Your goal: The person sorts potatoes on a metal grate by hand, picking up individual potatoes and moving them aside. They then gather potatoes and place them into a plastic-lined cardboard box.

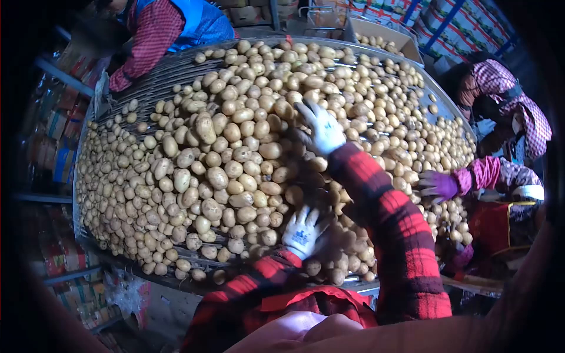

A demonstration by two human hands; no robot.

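Observation:
A large heap of potatoes (235, 153) covers the slatted sorting table (182, 66) in front of me. My right hand (323, 128), in a white glove, reaches out over the middle of the heap, fingers spread and touching or just above the potatoes. Closer to my body, my left hand (302, 234) in a white glove with a printed mark rests low over the near potatoes, its fingers apart. Neither hand shows a potato in its grip. Between the two hands the potatoes lie in shadow and look blurred.
At the right edge a co-worker's purple-gloved hand (438, 185) lies on the potatoes. Another person in a checked sleeve (497, 76) bends in behind it. A person in a blue vest (203, 23) stands far left. A cardboard box (406, 44) holding potatoes stands beyond the table.

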